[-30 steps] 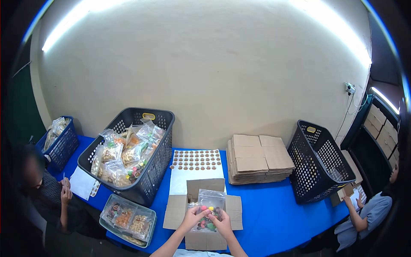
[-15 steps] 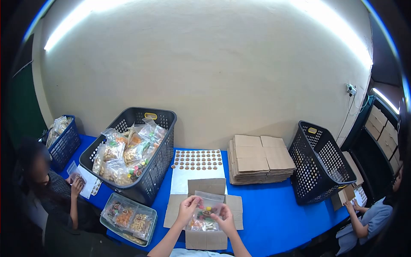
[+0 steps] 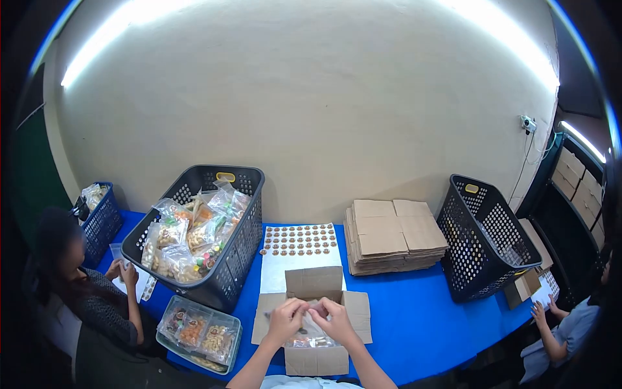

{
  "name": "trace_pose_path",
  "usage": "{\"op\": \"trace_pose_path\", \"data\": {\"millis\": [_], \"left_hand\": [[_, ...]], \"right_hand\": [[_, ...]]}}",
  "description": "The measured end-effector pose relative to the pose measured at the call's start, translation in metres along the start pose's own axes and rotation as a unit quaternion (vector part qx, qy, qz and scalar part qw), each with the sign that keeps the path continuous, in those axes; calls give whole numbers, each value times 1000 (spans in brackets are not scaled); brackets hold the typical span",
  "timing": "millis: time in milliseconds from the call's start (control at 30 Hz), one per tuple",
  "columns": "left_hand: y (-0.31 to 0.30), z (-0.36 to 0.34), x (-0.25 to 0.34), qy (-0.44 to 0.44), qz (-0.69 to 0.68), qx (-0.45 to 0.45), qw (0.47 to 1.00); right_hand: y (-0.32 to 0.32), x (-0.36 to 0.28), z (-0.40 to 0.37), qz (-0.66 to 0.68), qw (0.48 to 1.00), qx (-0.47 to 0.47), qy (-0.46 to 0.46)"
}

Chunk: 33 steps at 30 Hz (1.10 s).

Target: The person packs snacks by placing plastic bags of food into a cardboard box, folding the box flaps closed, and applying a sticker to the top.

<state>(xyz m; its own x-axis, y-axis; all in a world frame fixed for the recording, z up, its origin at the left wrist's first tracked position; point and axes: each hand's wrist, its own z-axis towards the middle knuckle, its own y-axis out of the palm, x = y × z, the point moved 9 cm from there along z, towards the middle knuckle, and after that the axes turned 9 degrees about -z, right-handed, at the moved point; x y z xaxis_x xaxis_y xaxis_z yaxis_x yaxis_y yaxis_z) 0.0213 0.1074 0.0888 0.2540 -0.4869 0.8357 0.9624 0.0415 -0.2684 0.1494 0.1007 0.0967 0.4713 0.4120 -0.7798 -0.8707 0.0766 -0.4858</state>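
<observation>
My left hand [image 3: 288, 321] and my right hand [image 3: 334, 322] are close together above an open cardboard box [image 3: 316, 360]. Both have their fingers pinched on the top of a clear plastic bag [image 3: 312, 312], which is partly hidden behind the fingers. Inside the box, below my hands, lies packed food in clear plastic [image 3: 311, 341]. Behind the box is a white sheet [image 3: 275, 271] with rows of round brown stickers [image 3: 298, 240].
Left stand a black basket of filled bags [image 3: 243, 253], a clear tray of packs [image 3: 234, 343] and a blue basket [image 3: 103, 227]. Right are stacked flat cartons [image 3: 395, 233] and another black basket [image 3: 463, 259]. One person [image 3: 97, 298] sits left, another [image 3: 557, 337] right.
My hands have come together at the bag's top, and the bag now sits crumpled between them. The left person's hands have shifted; the right person's hands have moved back from the small box.
</observation>
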Motion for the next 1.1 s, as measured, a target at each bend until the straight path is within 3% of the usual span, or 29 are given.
{"op": "trace_pose_path", "data": {"millis": [167, 400, 733, 800, 933, 1000, 1100], "left_hand": [[-34, 5, 29, 57, 55, 99, 992], [-67, 1, 20, 52, 83, 192, 976], [-59, 0, 14, 49, 132, 176, 974], [-55, 1, 10, 41, 122, 161, 978], [-43, 5, -10, 15, 63, 73, 995], [-40, 6, -14, 12, 23, 81, 996], [-23, 3, 9, 60, 54, 13, 997]], "right_hand": [[18, -15, 2, 16, 1000, -9, -23], [37, -22, -7, 84, 996, -39, -10], [44, -3, -24, 72, 994, -79, 32], [44, -2, -28, 52, 996, -67, 1], [41, 18, -34, 91, 994, -51, 41], [40, 34, -41, 108, 993, -16, 40], [37, 60, -47, 182, 973, -10, 143]]}}
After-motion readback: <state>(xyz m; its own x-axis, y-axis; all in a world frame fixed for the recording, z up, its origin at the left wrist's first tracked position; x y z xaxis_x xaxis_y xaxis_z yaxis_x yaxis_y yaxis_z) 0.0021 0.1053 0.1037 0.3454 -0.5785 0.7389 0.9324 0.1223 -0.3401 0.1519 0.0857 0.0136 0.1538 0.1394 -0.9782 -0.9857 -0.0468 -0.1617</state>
